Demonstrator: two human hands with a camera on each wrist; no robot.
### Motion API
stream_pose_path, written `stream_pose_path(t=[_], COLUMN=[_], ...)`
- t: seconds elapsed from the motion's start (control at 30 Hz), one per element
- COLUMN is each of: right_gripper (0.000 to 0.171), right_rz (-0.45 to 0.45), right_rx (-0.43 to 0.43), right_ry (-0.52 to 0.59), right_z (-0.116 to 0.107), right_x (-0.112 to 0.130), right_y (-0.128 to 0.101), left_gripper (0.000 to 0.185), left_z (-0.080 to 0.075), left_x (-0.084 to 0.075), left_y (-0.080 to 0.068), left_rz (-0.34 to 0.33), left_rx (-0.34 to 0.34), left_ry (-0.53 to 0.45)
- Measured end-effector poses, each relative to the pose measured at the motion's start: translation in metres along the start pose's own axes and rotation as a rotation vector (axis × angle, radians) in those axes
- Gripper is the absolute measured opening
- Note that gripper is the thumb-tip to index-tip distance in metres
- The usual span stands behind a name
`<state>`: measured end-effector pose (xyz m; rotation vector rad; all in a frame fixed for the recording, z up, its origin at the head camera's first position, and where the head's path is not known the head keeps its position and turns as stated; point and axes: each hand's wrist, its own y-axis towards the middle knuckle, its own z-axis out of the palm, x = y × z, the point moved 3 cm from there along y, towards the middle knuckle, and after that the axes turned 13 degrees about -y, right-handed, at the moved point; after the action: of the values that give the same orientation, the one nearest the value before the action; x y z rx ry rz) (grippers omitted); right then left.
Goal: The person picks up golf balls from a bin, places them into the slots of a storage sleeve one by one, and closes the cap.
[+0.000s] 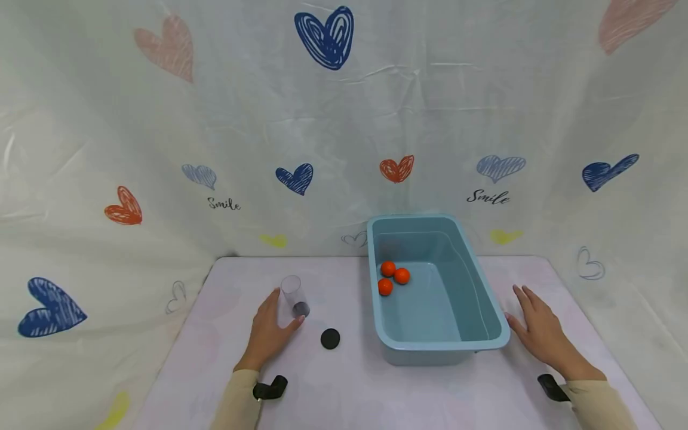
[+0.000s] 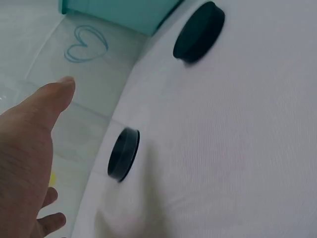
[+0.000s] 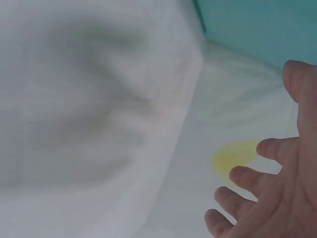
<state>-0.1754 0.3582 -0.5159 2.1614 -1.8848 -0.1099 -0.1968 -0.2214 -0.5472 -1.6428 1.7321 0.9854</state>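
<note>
— Three balls (image 1: pixel 393 277) in the tub (image 1: pixel 486 298); is the left hand (image 1: pixel 271 328) holding the cup (image 1: pixel 294 297)?
— Loosely cupping it on the table (image 1: pixel 355 382); cup walls barely show. Right hand (image 1: pixel 540 330) flat, fingers spread, beside tub.

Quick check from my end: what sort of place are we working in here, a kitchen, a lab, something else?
Probably a staged recording setup, not a kitchen. A white cloth backdrop printed with hearts and "Smile" hangs around a covered table. On it stand only a blue tub holding three orange balls, a clear cup and a black lid.
</note>
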Motion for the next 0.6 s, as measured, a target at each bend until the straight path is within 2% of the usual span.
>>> stream_pose_path(t=[0.2,0.37,0.6], right_gripper=[0.07,0.071,0.072], right_rz=[0.004,-0.03,-0.07], right_rx=[-0.007,-0.032,-0.067], right_ry=[0.054,0.084,0.105], right_z=[-0.02,-0.035,-0.058], right_x=[0.009,0.02,0.036], right_y=[0.006,0.009,0.018], left_gripper=[0.089,0.081,0.075], left_z=[0.009,0.014,0.02], left_x=[-0.005,-0.009,-0.015], left_y=[0.005,0.008,0.009], left_rz=[-0.081,-0.09,-0.093], left_rx=[-0.053,-0.116,-0.185], left_ry=[-0.223,-0.429,-0.57])
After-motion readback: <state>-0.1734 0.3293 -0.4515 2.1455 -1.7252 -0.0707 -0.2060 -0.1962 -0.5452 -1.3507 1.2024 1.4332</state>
